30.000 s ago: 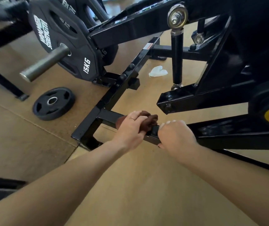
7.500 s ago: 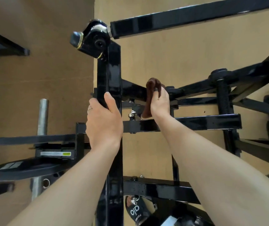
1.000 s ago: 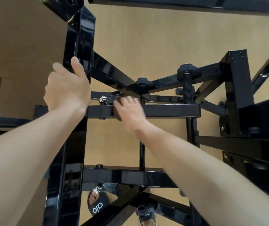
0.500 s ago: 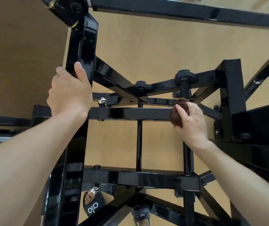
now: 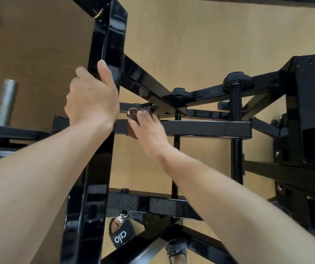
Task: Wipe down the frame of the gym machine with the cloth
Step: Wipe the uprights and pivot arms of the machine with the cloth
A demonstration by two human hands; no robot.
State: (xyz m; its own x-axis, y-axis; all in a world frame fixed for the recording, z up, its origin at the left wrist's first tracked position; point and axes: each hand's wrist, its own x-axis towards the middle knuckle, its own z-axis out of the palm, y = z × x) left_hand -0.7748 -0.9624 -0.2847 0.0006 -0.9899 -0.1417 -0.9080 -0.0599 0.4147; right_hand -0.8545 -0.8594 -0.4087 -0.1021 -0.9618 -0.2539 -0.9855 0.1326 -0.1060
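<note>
Right hand [image 5: 149, 128] mostly hides cloth [image 5: 132, 113]

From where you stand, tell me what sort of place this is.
Most likely a gym: a black steel machine frame, a bare weight-plate peg, and tan flooring beneath.

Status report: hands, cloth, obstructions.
Left hand grips upright beam. Right hand presses cloth on crossbar, left end. Nothing blocking.

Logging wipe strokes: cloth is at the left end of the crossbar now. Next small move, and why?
Probably slide the right hand with the brown cloth rightward along the horizontal crossbar. The cloth sits at the bar's left end beside the upright post the left hand grips, so the bar's length lies rightward.
</note>
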